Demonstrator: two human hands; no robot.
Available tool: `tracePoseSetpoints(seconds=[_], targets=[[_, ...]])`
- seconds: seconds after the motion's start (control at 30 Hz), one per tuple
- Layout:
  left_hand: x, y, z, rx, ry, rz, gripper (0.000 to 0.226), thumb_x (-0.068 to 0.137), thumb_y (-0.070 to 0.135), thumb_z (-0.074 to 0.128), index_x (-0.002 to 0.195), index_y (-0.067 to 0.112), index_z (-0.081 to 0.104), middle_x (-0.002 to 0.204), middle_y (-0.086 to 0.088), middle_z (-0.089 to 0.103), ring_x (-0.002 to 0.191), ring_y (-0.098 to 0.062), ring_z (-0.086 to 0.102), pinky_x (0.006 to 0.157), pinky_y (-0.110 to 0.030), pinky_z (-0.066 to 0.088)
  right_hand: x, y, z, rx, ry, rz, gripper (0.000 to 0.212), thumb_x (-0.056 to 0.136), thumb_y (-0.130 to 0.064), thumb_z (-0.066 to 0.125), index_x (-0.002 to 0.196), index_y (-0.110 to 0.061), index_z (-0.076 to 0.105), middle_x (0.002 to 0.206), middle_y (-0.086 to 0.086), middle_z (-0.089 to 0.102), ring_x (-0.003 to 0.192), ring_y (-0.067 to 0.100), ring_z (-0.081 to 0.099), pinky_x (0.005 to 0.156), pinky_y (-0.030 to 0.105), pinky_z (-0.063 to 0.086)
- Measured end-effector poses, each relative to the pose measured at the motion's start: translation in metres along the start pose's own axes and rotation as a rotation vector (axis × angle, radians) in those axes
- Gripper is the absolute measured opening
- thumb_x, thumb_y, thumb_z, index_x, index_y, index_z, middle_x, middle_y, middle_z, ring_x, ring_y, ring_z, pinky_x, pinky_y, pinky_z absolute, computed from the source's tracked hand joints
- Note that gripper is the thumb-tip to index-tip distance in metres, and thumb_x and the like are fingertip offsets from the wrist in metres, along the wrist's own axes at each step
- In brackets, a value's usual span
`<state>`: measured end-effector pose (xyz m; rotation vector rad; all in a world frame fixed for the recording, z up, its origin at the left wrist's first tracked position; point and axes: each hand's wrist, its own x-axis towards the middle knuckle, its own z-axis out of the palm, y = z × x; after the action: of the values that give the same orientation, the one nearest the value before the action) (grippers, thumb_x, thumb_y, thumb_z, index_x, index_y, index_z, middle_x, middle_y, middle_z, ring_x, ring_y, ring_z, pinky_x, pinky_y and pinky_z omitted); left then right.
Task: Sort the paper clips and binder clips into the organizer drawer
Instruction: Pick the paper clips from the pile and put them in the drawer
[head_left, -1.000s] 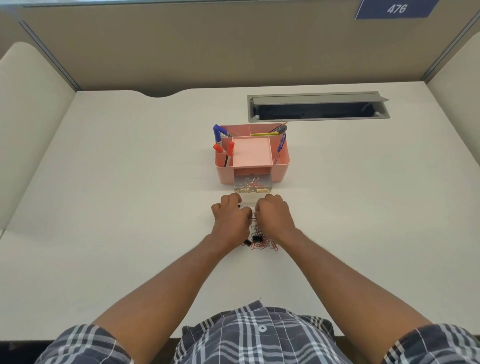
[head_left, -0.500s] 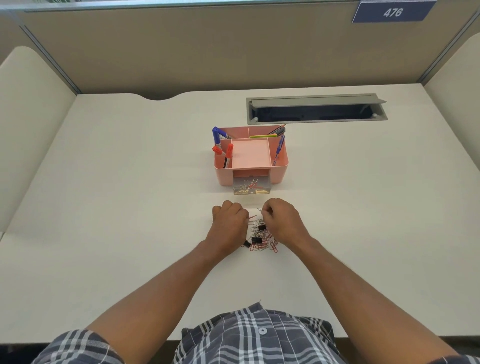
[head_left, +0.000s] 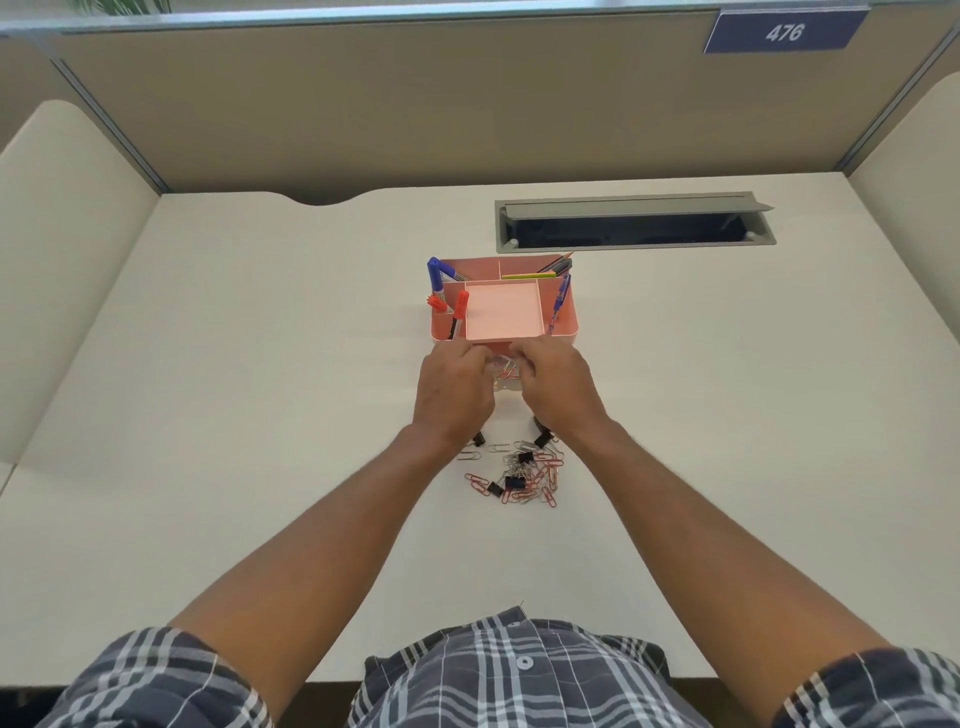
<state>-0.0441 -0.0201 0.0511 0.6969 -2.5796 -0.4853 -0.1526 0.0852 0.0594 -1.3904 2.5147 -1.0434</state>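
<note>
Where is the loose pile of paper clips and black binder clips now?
In the head view, the pile lies on the white desk between both forearms, nearer the person than the pink organizer.

Matt pink plastic organizer (head_left: 563, 325) with clear plastic drawer (head_left: 506, 383); thin wire paper clips (head_left: 545, 475); black binder clips (head_left: 514, 482); smooth matt desk (head_left: 260, 389); woven plaid cloth shirt (head_left: 519, 680).

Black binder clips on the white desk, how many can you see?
5 black binder clips: one beside the left hand, one beside the right hand, three in the pink paper clip pile. Hands may hide more.
</note>
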Motion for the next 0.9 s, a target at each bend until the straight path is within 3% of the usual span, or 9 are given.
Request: tracePoseSetpoints(seconds=[0.2, 0.33, 0.4, 0.67, 0.8, 0.9], targets=[[-0.041, -0.007, 0.009, -0.027, -0.022, 0.060, 0.007, 0.088, 0.009, 0.058, 0.085, 0.008, 0.064, 0.080, -0.007, 0.060, 0.077, -0.026, 0.050, 0.068, -0.040, 0.044, -0.034, 0.019, -0.006, 0.006, -0.042, 0.119, 0.010, 0.090, -0.017, 0.058, 0.087, -0.021, 0.066, 0.082, -0.005, 0.066, 0.072, 0.013, 0.055, 0.066, 0.031, 0.047], [-0.069, -0.010, 0.024, 0.075, -0.168, 0.046, 0.008, 0.082, 0.011, 0.067, 0.088, 0.009, 0.072, 0.086, -0.008, 0.059, 0.079, -0.031, 0.052, 0.065, -0.041, 0.043, -0.057, 0.030, 0.006, -0.190, -0.331, 0.182, 0.022, 0.093, -0.020, 0.051, 0.096, -0.018, 0.073, 0.095, 0.005, 0.063, 0.091, 0.024, 0.058, 0.076, 0.039, 0.051], [-0.074, -0.010, 0.032, 0.147, -0.257, 0.011, 0.009, 0.082, 0.016, 0.067, 0.088, 0.013, 0.072, 0.093, -0.006, 0.055, 0.087, -0.030, 0.048, 0.069, -0.037, 0.037, -0.062, 0.030, 0.012, -0.269, -0.389, 0.165, 0.024, 0.095, -0.018, 0.050, 0.101, -0.016, 0.073, 0.101, 0.007, 0.061, 0.098, 0.028, 0.055, 0.077, 0.041, 0.051], [-0.069, -0.010, 0.041, 0.291, -0.382, 0.029, 0.002, 0.082, 0.018, 0.066, 0.081, 0.017, 0.067, 0.090, 0.001, 0.054, 0.091, -0.026, 0.044, 0.067, -0.034, 0.022, -0.064, 0.026, 0.025, -0.443, -0.465, 0.136, 0.016, 0.091, -0.009, 0.053, 0.101, -0.007, 0.064, 0.108, 0.009, 0.054, 0.101, 0.030, 0.048, 0.067, 0.037, 0.046], [-0.068, -0.009, 0.043, 0.322, -0.425, 0.023, 0.004, 0.081, 0.015, 0.064, 0.078, 0.017, 0.065, 0.087, 0.002, 0.055, 0.091, -0.026, 0.043, 0.066, -0.034, 0.020, -0.063, 0.026, 0.028, -0.458, -0.470, 0.123, 0.016, 0.091, -0.009, 0.053, 0.101, -0.007, 0.065, 0.109, 0.008, 0.055, 0.102, 0.029, 0.048, 0.067, 0.037, 0.047], [-0.067, -0.009, 0.043, 0.356, -0.461, 0.013, 0.008, 0.078, 0.012, 0.065, 0.080, 0.020, 0.065, 0.088, 0.005, 0.054, 0.094, -0.024, 0.043, 0.067, -0.033, 0.021, -0.063, 0.027, 0.031, -0.467, -0.466, 0.110, 0.015, 0.089, -0.005, 0.052, 0.097, -0.005, 0.065, 0.106, 0.009, 0.055, 0.100, 0.030, 0.049, 0.062, 0.035, 0.040]])
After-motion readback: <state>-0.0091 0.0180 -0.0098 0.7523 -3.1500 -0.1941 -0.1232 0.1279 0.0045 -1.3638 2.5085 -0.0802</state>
